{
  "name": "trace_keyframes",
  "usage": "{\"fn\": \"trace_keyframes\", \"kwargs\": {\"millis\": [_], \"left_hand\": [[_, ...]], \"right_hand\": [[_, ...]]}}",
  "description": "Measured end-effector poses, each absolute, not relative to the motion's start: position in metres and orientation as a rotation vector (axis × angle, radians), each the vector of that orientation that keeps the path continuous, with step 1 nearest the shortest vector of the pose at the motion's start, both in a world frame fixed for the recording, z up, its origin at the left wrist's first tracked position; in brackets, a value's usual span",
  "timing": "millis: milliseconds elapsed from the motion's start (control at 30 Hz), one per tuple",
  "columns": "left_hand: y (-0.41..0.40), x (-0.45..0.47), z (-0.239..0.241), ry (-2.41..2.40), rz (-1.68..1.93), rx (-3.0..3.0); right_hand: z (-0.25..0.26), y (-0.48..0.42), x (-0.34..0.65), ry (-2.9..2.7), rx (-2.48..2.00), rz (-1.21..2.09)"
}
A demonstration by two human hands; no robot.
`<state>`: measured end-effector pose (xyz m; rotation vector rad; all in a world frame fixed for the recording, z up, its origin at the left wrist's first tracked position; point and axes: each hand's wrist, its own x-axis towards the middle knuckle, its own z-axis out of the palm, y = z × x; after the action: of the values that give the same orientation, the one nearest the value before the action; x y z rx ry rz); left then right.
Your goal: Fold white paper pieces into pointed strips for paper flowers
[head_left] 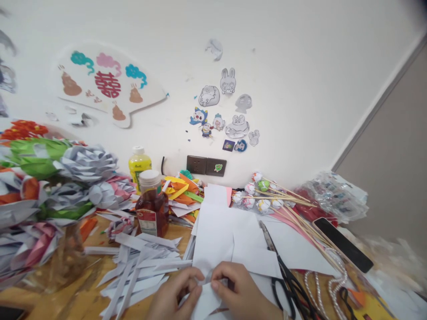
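Observation:
A small piece of white paper (pixel 206 302) is pinched between my two hands at the bottom middle. My left hand (pixel 178 293) grips its left edge with thumb and fingers pressed together. On the opposite edge, my right hand (pixel 238 289) pinches the paper the same way, its fingers curled. Larger white sheets (pixel 215 235) lie just beyond my hands. A heap of cut or folded white paper strips (pixel 143 262) spreads to the left. Black-handled scissors (pixel 282 264) rest partly over the sheets, close to my right hand.
Paper flowers (pixel 88 162) crowd the left side. A dark red bottle (pixel 151 209) and a yellow bottle (pixel 139 164) stand near coloured paper pieces (pixel 180 191). Paper buds on sticks (pixel 263 204), a phone (pixel 343 244) and a beaded cord (pixel 333 284) lie right.

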<state>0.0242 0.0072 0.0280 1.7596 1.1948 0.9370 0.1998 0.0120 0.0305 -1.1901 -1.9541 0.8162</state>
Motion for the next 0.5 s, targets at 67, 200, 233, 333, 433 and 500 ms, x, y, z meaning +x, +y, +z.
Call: {"fn": "trace_keyframes", "kwargs": {"millis": [67, 200, 233, 333, 433, 500], "left_hand": [[0.0079, 0.0250, 0.0278, 1.191, 0.933, 1.753], [0.0092, 0.0262, 0.0285, 1.187, 0.939, 1.758], [0.0094, 0.0262, 0.0286, 1.186, 0.944, 1.748], [0.0095, 0.0253, 0.0285, 1.184, 0.950, 1.718], [0.0088, 0.0248, 0.0294, 1.195, 0.956, 1.722], [0.0081, 0.0252, 0.0308, 1.202, 0.966, 1.731]], "right_hand": [[0.0291, 0.0123, 0.2003, -1.971, -1.203, 0.788], [0.0271, 0.0127, 0.1996, -1.964, -1.204, 0.778], [0.0271, 0.0130, 0.1992, -1.957, -1.201, 0.779], [0.0275, 0.0148, 0.1984, -1.900, -1.231, 0.795], [0.0268, 0.0162, 0.1984, -1.802, -1.288, 0.824], [0.0256, 0.0166, 0.1987, -1.780, -1.294, 0.827]]}}
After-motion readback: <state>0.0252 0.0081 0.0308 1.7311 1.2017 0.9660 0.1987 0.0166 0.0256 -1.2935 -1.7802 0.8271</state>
